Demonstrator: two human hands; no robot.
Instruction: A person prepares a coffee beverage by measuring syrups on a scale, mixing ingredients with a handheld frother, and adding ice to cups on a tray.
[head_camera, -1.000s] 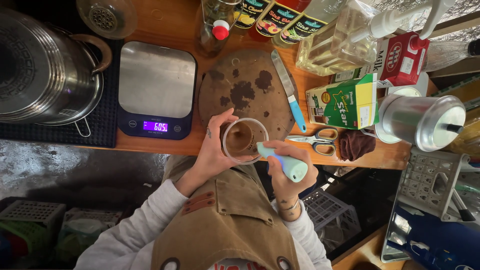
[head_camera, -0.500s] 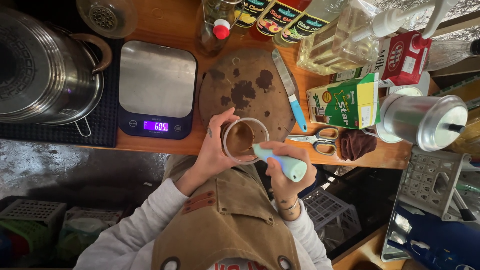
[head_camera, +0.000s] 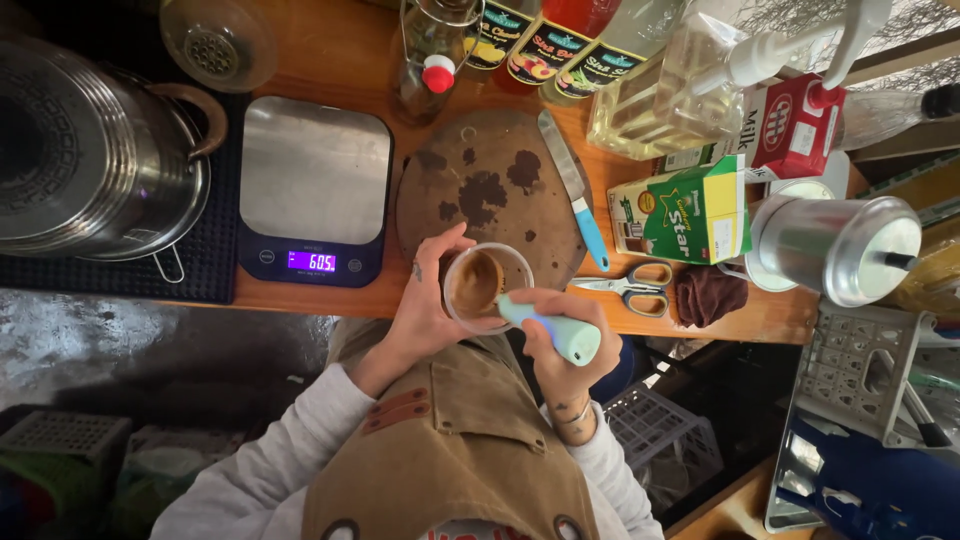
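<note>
Brown liquid fills the cup, gripped in the left hand at the surface edge. Right hand is closed around a pale frother, its long axis slanting up-left, tip inside the cup.

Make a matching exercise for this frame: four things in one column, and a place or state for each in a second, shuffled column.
Things:
1. clear cup
2. mint-green frother
3. knife
4. scissors

Places or states:
A. lying beside the brown cloth
B. held in the left hand
C. resting across the edge of the round board
D. gripped by the right hand

Pairs: 1-B, 2-D, 3-C, 4-A
</note>
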